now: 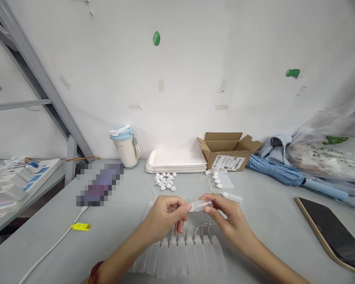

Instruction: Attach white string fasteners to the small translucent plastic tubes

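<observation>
A small translucent plastic bottle [200,205] lies sideways between my hands above the table. My left hand [165,216] pinches its white neck end, where the fingers partly hide the tip. At the other end, my right hand [230,215] grips the base between thumb and fingers. Below my hands is a row of larger translucent bottles [190,258] with thin strings at their tops. Behind them sits a small pile of white caps [165,182]. Several more small bottles [224,184] with strings lie beyond my right hand.
A stack of white trays [177,161] and an open cardboard box [229,157] stand against the wall. To the left are a cup [126,148] and a white cable [57,240]. A blue umbrella [284,171] and a phone [333,232] lie on the right.
</observation>
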{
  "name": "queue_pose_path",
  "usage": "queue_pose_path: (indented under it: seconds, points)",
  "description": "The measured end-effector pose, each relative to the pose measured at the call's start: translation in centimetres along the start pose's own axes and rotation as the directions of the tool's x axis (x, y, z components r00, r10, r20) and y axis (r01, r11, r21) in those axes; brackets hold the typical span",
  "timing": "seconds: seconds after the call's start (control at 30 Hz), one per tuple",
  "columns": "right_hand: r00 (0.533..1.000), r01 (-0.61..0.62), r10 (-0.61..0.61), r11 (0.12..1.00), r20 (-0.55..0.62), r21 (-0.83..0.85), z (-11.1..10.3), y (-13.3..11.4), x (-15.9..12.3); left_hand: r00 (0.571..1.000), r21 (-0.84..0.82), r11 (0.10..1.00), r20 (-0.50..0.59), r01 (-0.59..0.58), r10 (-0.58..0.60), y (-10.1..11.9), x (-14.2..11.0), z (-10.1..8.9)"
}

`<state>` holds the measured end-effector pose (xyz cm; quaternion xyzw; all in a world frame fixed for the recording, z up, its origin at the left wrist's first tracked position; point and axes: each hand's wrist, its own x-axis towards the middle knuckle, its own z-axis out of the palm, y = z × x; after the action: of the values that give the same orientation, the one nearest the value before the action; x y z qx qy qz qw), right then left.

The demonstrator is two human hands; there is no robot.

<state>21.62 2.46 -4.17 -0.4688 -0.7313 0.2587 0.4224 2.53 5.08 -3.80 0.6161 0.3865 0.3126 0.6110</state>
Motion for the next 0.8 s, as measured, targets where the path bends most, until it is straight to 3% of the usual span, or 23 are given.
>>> queue_pose_path:
  seconds: [0.3,0.5,0.8]
  points:
    - [0.99,-0.13,0.124,0.986,0.064,0.104,-0.09,0.01,0.29,0.993,0.118,0.989,-0.073,-0.087,0.096,0.11,-0.43,0.61]
    - [0.993,-0.113,0.106,0.985,0.058,0.127,-0.01,0.1,0.05,1.0,0.097,0.995,0.017,-0.023,0.021,-0.08,-0.21,0.7]
    - [0.99,-0.116,0.112,0.992,0.087,0.053,0.15,-0.22,0.02,0.999,0.168,0.985,0.0,-0.049,0.049,0.01,-0.39,0.66]
